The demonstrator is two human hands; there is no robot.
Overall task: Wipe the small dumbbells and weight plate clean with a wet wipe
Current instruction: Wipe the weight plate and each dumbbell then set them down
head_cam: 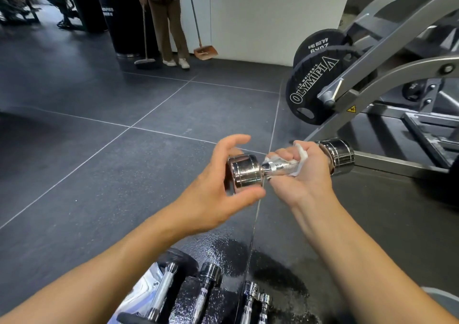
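Gym w/ dark tiled floor (99,100), pale grout lines, white wall (273,13) at the back. Dumbbell (246,172), chrome, is held up off the floor in both hands, roughly level, approx. mid-view, R end toward the machine (397,50).

L hand (211,199) cups the dumbbell's L head: thumb against its underside, fingers arched over the top and spread. Can't tell if those upper fingers touch the metal. R hand (305,174) is closed tight round the bar, palm up, w/ the wipe (301,154) clamped between fingers and bar. White wipe bunches out past the knuckles and below the bar. R head sticks out beyond the R hand.

Floor nearest the person: four more chrome dumbbells (206,284) lying side by side, bars pointing away, partly cut off by the bottom edge. Leftmost one lies on sth. pale, can't tell what. Wet patch (236,251) glistens on the floor just beyond them, under the hands.

R side: grey machine frame stands on the floor, black plate (310,87) marked OLYMPIA hung on it, a second black plate just behind, both upright.

Far end of floor: another person (164,13) stands by the wall corner w/ a broom (145,61) in one hand and a dustpan (205,52) in the other, both touching the floor. Black bag (116,20) stands just beside them.
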